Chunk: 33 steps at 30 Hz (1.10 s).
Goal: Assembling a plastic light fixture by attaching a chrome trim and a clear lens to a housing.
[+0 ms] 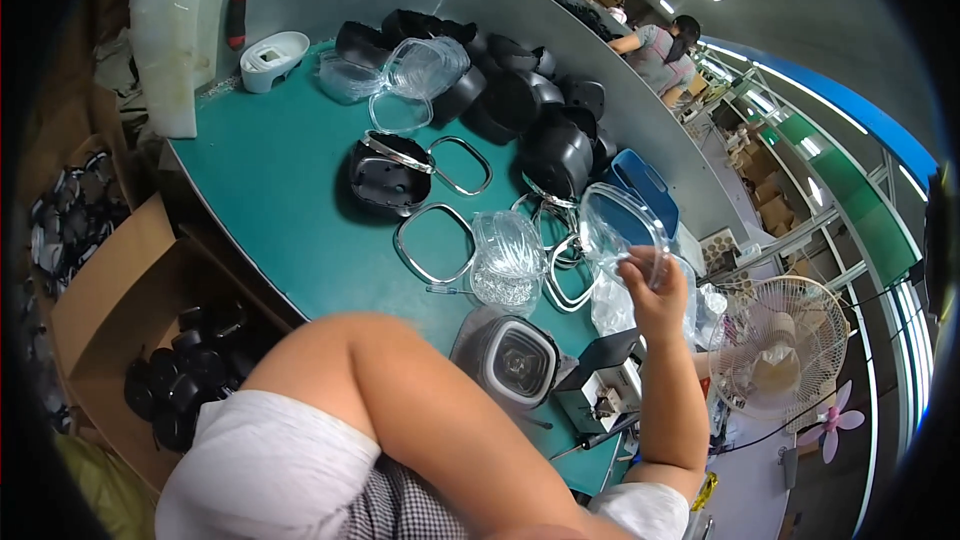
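Observation:
My right hand [657, 292] is raised at the right side of the table, its fingers closed on the rim of a clear plastic cover [606, 222]. My left forearm [450, 405] crosses low in front of me, and its hand lies outside the picture. Between my arms a rounded square part with a pale rim [518, 360] sits on a cloth-topped stand. Beyond it lies a nested stack of clear covers [507, 258]. Silver ring frames [436, 243] rest to its left, and more white and silver rings [570, 270] are to its right.
Black plastic housings [515, 100] are heaped along the back partition, with clear covers [428, 68] among them. One black housing [388, 178] stands apart with a ring leaning on it. A blue tray [642, 190], a fan [775, 345] and a screwdriver [595, 437] are at right. Boxed black parts [190, 370] lie left.

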Tool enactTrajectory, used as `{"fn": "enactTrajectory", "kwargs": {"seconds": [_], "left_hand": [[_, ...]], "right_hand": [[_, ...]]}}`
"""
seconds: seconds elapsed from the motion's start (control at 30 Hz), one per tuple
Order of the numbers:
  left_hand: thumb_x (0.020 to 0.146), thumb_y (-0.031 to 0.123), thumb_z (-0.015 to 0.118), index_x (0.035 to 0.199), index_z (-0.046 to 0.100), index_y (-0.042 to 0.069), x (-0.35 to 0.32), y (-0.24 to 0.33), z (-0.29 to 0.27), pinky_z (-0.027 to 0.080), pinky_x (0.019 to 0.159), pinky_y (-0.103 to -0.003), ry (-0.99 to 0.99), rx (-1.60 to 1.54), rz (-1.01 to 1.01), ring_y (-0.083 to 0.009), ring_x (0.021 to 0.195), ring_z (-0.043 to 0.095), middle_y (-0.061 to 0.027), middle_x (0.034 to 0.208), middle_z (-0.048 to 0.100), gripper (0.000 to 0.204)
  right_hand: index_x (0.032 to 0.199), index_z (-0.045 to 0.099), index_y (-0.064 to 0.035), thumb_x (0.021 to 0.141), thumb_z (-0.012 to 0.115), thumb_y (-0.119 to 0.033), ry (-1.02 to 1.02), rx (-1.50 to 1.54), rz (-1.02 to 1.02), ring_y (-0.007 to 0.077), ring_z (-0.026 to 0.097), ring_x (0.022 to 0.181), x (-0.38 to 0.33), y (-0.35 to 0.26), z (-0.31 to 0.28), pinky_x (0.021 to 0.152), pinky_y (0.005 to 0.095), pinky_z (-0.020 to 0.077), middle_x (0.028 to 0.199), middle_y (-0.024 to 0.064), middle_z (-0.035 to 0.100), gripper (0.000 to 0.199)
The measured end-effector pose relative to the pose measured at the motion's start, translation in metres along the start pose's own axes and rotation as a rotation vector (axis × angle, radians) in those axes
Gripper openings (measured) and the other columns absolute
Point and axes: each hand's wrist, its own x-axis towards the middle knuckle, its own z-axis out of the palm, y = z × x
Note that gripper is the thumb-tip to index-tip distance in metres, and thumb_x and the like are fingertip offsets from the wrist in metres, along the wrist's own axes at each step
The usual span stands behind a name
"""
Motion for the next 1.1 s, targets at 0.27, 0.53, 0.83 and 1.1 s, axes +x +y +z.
{"fn": "enactTrajectory", "kwargs": {"seconds": [0.27, 0.53, 0.83, 1.1], "left_hand": [[0.087, 0.038, 0.069, 0.124, 0.063, 0.008, -0.043, -0.004, -0.074, 0.053, 0.081, -0.042, 0.028, -0.007, -0.121, -0.0296, 0.102, 0.067, -0.0214, 0.109, 0.068, 0.048], [0.085, 0.029, 0.07, 0.136, 0.051, 0.007, -0.072, -0.033, -0.099, 0.047, 0.096, -0.04, 0.24, 0.076, -0.124, -0.0294, 0.11, 0.058, -0.0159, 0.122, 0.059, 0.059], [0.094, 0.022, 0.066, 0.13, 0.058, 0.006, -0.132, -0.052, -0.107, 0.049, 0.094, -0.033, 0.68, -0.124, -0.264, -0.0143, 0.103, 0.061, -0.0054, 0.109, 0.065, 0.04], [0.085, 0.051, 0.073, 0.155, 0.014, 0.013, -0.154, -0.069, -0.092, 0.045, 0.099, -0.039, 1.077, 0.042, -0.108, -0.024, 0.119, 0.053, -0.0194, 0.141, 0.042, 0.1]], "right_hand": [[0.115, 0.057, 0.0029, 0.085, 0.067, 0.008, 0.129, -0.059, 0.034, 0.0172, 0.068, 0.089, -0.09, -0.066, -0.101, 0.083, 0.0296, 0.054, 0.097, 0.0104, 0.068, 0.033], [0.116, 0.052, -0.0017, 0.094, 0.066, -0.018, 0.577, 0.232, -0.306, 0.0127, 0.053, 0.066, -0.17, -0.056, -0.099, 0.061, 0.0262, 0.0479, 0.08, 0.0062, 0.056, 0.032], [0.095, 0.053, 0.0004, 0.087, 0.073, -0.041, 0.39, 0.578, -0.017, 0.0169, 0.054, 0.058, -0.197, 0.016, -0.001, 0.047, 0.0291, 0.045, 0.073, 0.0114, 0.058, 0.046], [0.083, 0.064, 0.0062, 0.087, 0.07, -0.027, 0.004, 0.645, 0.057, 0.021, 0.06, 0.062, -0.187, 0.028, 0.029, 0.049, 0.032, 0.0497, 0.073, 0.0159, 0.062, 0.034]]}}
